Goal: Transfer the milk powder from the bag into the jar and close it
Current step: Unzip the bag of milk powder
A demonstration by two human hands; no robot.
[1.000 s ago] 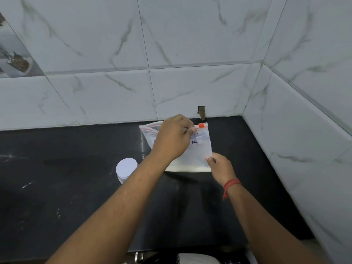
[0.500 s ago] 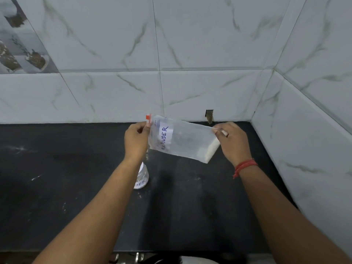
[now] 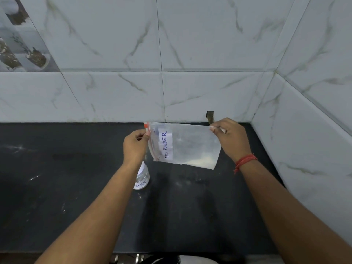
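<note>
Bag [image 3: 187, 144] held sideways in air, long axis left-right; zip end pinched by left hand [image 3: 135, 144], bottom corner pinched by right hand [image 3: 231, 139]. Jar [image 3: 142, 177] on counter [image 3: 57, 187] right below left hand, part-hidden by wrist; left nearer jar

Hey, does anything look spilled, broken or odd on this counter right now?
Yes. There is a small rough hole in the wall tile just above the black counter, and faint pale smudges mark the counter, possibly powder. The bag is held sideways in the air by the left hand and right hand, with no visible spill.
</note>
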